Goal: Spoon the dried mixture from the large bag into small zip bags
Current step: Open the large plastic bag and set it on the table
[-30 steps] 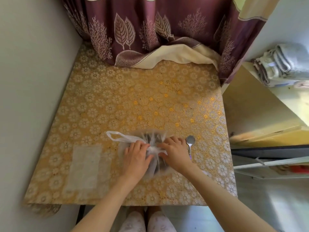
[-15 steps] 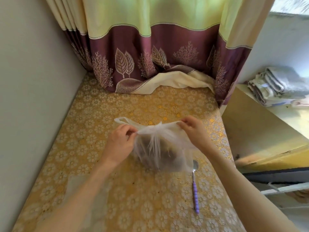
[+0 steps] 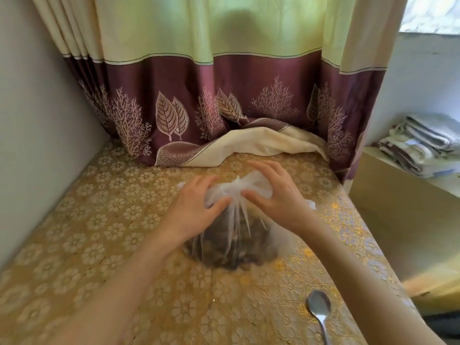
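The large bag [image 3: 234, 235] sits near the middle of the table [image 3: 104, 220], a thin translucent plastic sack with the dark dried mixture [image 3: 231, 255] pooled in its bottom and its mouth bunched into a white gather at the top. Both hands are at that gather: the left hand [image 3: 196, 207] comes in from the left with thumb and fingers closing on the crumpled film, and the right hand [image 3: 276, 195] from the right with thumb at the neck and fingers arched over it; motion blur makes it hard to tell how firmly either one pinches. The film looks soft, light and slippery, likely to collapse without support, so the neck or the rim is the sensible place to hold, spreading it wide and rolling it down so the mouth stays open. The spoon [image 3: 319, 310] lies untouched by the table's near right edge. No small zip bags are visible. A patterned curtain [image 3: 224, 95] drapes onto the far edge.
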`<state>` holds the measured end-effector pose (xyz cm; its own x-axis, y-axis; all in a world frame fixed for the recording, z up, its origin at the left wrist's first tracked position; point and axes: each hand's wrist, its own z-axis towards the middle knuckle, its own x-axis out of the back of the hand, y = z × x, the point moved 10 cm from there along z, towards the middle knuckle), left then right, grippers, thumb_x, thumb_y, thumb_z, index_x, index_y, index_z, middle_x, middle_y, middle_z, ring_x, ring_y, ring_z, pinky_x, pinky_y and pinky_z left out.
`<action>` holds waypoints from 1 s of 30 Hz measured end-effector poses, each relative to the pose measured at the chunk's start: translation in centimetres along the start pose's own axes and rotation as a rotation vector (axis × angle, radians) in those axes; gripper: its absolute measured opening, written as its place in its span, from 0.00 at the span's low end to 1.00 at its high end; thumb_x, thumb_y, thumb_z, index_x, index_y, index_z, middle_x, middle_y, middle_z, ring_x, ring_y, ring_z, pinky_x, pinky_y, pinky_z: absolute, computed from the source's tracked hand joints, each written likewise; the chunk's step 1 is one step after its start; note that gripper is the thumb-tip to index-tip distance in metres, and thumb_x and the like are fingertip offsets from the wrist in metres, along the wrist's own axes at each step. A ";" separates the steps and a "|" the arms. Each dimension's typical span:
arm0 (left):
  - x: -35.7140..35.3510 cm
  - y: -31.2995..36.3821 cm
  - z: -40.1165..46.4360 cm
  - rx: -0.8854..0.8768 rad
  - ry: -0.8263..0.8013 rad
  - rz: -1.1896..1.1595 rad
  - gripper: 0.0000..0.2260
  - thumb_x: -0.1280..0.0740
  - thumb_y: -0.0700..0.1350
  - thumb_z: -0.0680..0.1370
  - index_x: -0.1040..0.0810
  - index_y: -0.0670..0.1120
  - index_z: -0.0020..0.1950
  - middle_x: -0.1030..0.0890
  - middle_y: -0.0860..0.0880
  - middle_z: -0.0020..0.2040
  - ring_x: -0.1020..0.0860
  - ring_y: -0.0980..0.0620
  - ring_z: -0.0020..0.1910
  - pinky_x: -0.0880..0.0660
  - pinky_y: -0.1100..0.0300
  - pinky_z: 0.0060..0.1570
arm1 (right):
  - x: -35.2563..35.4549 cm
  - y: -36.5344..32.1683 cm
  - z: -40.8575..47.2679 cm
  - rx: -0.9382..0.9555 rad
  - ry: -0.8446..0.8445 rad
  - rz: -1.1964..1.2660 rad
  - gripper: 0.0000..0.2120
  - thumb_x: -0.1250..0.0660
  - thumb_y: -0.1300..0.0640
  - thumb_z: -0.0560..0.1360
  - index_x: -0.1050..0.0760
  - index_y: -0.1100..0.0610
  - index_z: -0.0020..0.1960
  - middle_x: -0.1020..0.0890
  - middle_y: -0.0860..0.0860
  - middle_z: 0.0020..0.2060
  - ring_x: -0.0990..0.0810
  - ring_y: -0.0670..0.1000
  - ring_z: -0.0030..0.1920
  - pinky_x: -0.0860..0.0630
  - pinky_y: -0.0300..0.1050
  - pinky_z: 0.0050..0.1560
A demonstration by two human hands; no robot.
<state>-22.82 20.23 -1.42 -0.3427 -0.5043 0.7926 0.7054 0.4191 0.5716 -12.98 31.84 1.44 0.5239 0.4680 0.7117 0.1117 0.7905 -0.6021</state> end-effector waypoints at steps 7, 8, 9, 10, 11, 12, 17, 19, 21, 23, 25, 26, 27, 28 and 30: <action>-2.0 -1.1 1.2 -0.105 0.205 -0.085 0.11 0.30 0.51 0.73 0.21 0.49 0.53 0.25 0.52 0.48 0.25 0.52 0.49 0.28 0.60 0.50 | -2.9 1.8 0.7 0.122 0.030 -0.228 0.11 0.34 0.53 0.77 0.19 0.55 0.57 0.18 0.51 0.53 0.24 0.52 0.55 0.30 0.46 0.56; -1.5 -1.0 1.3 -0.106 0.226 -0.190 0.08 0.29 0.49 0.73 0.21 0.50 0.50 0.24 0.53 0.47 0.25 0.55 0.47 0.30 0.67 0.48 | -2.2 1.9 1.0 0.103 0.070 -0.116 0.09 0.32 0.55 0.76 0.18 0.57 0.53 0.17 0.51 0.47 0.22 0.50 0.50 0.29 0.44 0.52; -1.0 -0.9 1.4 -0.109 0.241 -0.272 0.06 0.29 0.48 0.73 0.22 0.51 0.48 0.24 0.54 0.46 0.26 0.58 0.46 0.32 0.72 0.46 | -1.6 2.2 1.3 0.068 0.090 0.027 0.07 0.31 0.58 0.75 0.17 0.59 0.49 0.16 0.50 0.43 0.21 0.47 0.46 0.28 0.41 0.50; -0.5 -0.6 1.3 -0.120 0.257 -0.327 0.05 0.29 0.47 0.74 0.23 0.52 0.47 0.23 0.54 0.46 0.26 0.61 0.45 0.32 0.74 0.45 | -1.1 2.3 1.3 0.031 0.087 0.176 0.06 0.31 0.59 0.75 0.17 0.59 0.48 0.17 0.49 0.40 0.22 0.45 0.43 0.28 0.38 0.48; 0.1 -0.3 1.0 -0.135 0.274 -0.376 0.04 0.30 0.45 0.74 0.23 0.52 0.47 0.23 0.55 0.45 0.26 0.64 0.44 0.32 0.74 0.44 | -0.9 2.3 1.1 -0.003 0.074 0.311 0.05 0.31 0.60 0.75 0.17 0.58 0.48 0.17 0.48 0.39 0.22 0.43 0.41 0.28 0.36 0.47; 0.7 0.0 0.6 -0.141 0.291 -0.427 0.05 0.30 0.44 0.74 0.22 0.53 0.46 0.22 0.56 0.44 0.25 0.64 0.43 0.31 0.72 0.45 | -0.6 2.3 0.8 -0.034 0.059 0.424 0.06 0.31 0.61 0.74 0.17 0.57 0.49 0.17 0.48 0.39 0.22 0.42 0.40 0.26 0.35 0.46; 4.6 -0.6 -1.4 -0.013 0.332 -0.589 0.02 0.31 0.42 0.75 0.19 0.45 0.46 0.18 0.45 0.43 0.22 0.48 0.44 0.25 0.50 0.49 | 3.2 1.9 -1.6 -0.151 0.145 0.626 0.05 0.30 0.58 0.73 0.16 0.58 0.43 0.17 0.48 0.34 0.21 0.43 0.36 0.25 0.34 0.37; 6.1 -1.4 -2.6 0.053 0.328 -0.638 0.05 0.32 0.42 0.76 0.20 0.41 0.46 0.19 0.40 0.44 0.23 0.44 0.43 0.26 0.47 0.50 | 5.2 1.4 -2.5 -0.179 0.225 0.635 0.06 0.30 0.56 0.73 0.16 0.57 0.43 0.17 0.51 0.37 0.21 0.45 0.37 0.25 0.39 0.40; 6.7 -0.7 -3.8 0.070 0.263 -0.627 0.09 0.33 0.43 0.77 0.22 0.37 0.48 0.21 0.39 0.43 0.24 0.45 0.43 0.28 0.50 0.47 | 6.4 0.4 -3.1 -0.213 0.269 0.646 0.08 0.32 0.56 0.75 0.16 0.56 0.43 0.17 0.51 0.37 0.22 0.45 0.36 0.25 0.40 0.39; 6.9 0.4 -5.1 0.088 0.213 -0.643 0.10 0.34 0.44 0.77 0.23 0.35 0.49 0.22 0.38 0.44 0.25 0.44 0.43 0.30 0.50 0.46 | 6.6 -0.5 -3.7 -0.263 0.280 0.691 0.09 0.36 0.56 0.78 0.18 0.56 0.43 0.18 0.50 0.37 0.21 0.48 0.37 0.24 0.41 0.39; 7.6 1.0 -6.4 0.126 0.224 -0.690 0.10 0.34 0.44 0.77 0.22 0.37 0.49 0.22 0.38 0.44 0.26 0.44 0.42 0.30 0.50 0.44 | 6.5 -1.6 -4.4 -0.291 0.279 0.757 0.12 0.38 0.56 0.79 0.20 0.57 0.41 0.18 0.52 0.36 0.21 0.51 0.38 0.24 0.46 0.43; 8.2 1.0 -7.0 0.144 0.245 -0.714 0.09 0.33 0.44 0.77 0.22 0.38 0.47 0.23 0.39 0.43 0.26 0.44 0.42 0.30 0.51 0.43 | 6.5 -2.0 -4.8 -0.296 0.282 0.775 0.14 0.39 0.56 0.80 0.21 0.58 0.40 0.19 0.52 0.35 0.22 0.49 0.35 0.25 0.44 0.40; 8.9 0.9 -7.7 0.160 0.276 -0.737 0.07 0.33 0.44 0.77 0.22 0.40 0.46 0.22 0.39 0.42 0.26 0.45 0.41 0.30 0.51 0.42 | 6.6 -2.4 -5.3 -0.302 0.298 0.782 0.16 0.40 0.56 0.81 0.22 0.58 0.38 0.20 0.52 0.32 0.23 0.46 0.30 0.27 0.39 0.34; 9.6 0.6 -8.5 0.178 0.313 -0.760 0.05 0.33 0.42 0.76 0.22 0.40 0.45 0.22 0.40 0.41 0.25 0.45 0.40 0.28 0.51 0.42 | 6.9 -2.5 -5.9 -0.317 0.327 0.795 0.18 0.42 0.55 0.82 0.23 0.59 0.36 0.22 0.51 0.29 0.26 0.43 0.25 0.30 0.36 0.28; 10.7 -0.4 -10.4 0.218 0.374 -0.851 0.04 0.33 0.40 0.75 0.24 0.40 0.43 0.21 0.42 0.36 0.24 0.47 0.36 0.26 0.53 0.40 | 7.5 -1.9 -7.4 -0.389 0.398 0.911 0.20 0.43 0.56 0.82 0.27 0.60 0.34 0.24 0.50 0.23 0.29 0.42 0.19 0.32 0.35 0.23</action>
<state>-20.33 6.85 4.58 -0.4405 -0.8977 -0.0046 0.1667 -0.0869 0.9822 -3.00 30.91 5.19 0.7762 0.6006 -0.1917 -0.2359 -0.0053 -0.9718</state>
